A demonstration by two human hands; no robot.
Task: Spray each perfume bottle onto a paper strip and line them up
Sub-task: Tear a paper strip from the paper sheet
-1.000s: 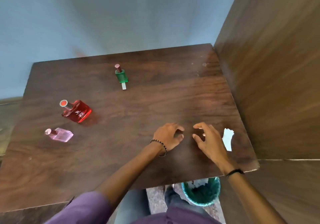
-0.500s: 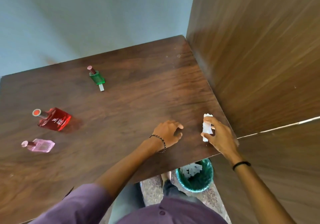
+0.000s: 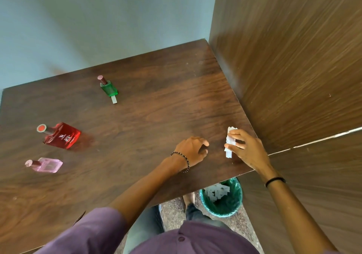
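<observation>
1. Your right hand (image 3: 248, 149) is at the right side of the frame, near the right edge of the table (image 3: 147, 126). Its thumb and fingers are curled round a little bunch of white paper strips (image 3: 229, 142). The bunch stands up on end, with its low end near the table top.
2. Your left hand (image 3: 193, 151) rests on the table just left of the bunch. Its fingers are loosely bent with the tips down on the wood, and it holds nothing.
3. The green perfume bottle (image 3: 108, 89) stands in the upper middle of the table, well away from your hands. One single paper strip (image 3: 114, 99) lies flat on the table, touching the side of the bottle that faces you.
4. The red perfume bottle (image 3: 61, 136) stands at the left of the frame. The pink perfume bottle (image 3: 46, 165) is just below it in the frame.
5. All three bottles have their caps on.
6. A green bin (image 3: 221, 210) sits on the floor below the table edge, at the bottom of the frame. It has used paper strips (image 3: 216, 192) inside.
7. You wear a beaded bracelet (image 3: 184, 160) on your left wrist and a black band (image 3: 275, 180) on your right wrist.
</observation>
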